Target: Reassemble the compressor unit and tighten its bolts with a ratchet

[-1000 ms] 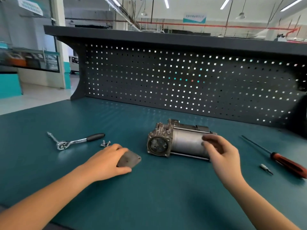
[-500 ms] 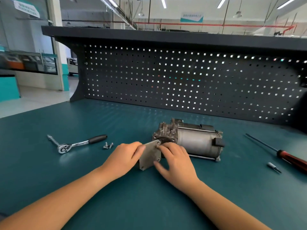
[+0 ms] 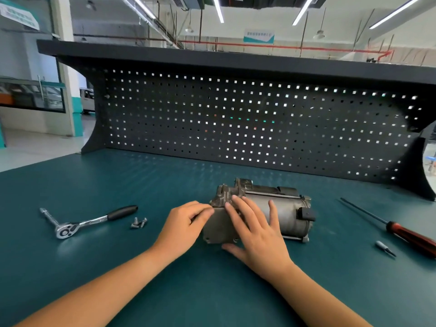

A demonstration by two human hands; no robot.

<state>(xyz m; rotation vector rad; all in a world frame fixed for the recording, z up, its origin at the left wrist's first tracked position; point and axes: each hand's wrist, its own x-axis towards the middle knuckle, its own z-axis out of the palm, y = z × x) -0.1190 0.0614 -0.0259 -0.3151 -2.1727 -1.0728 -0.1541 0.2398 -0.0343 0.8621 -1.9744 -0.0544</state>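
Mid-bench on the green mat (image 3: 118, 185), compressor unit (image 3: 283, 206) lying on its side, cover plate (image 3: 218, 230) against its near end, left hand (image 3: 186, 225) curled on the plate's left edge, right hand (image 3: 257, 234) spread flat across plate and housing, bolts (image 3: 139, 223) and ratchet (image 3: 77, 224) left, screwdriver (image 3: 410, 234) right

The desk (image 3: 94, 185) was plain dark teal. The pegboard (image 3: 236, 114) was black, with a regular grid of small square holes. The compressor (image 3: 287, 208) and cover plate (image 3: 219, 230) were dull grey. The ratchet (image 3: 80, 224) was chrome with a black handle, the bolts (image 3: 139, 223) silver, and the screwdriver (image 3: 410, 237) handle red and black.
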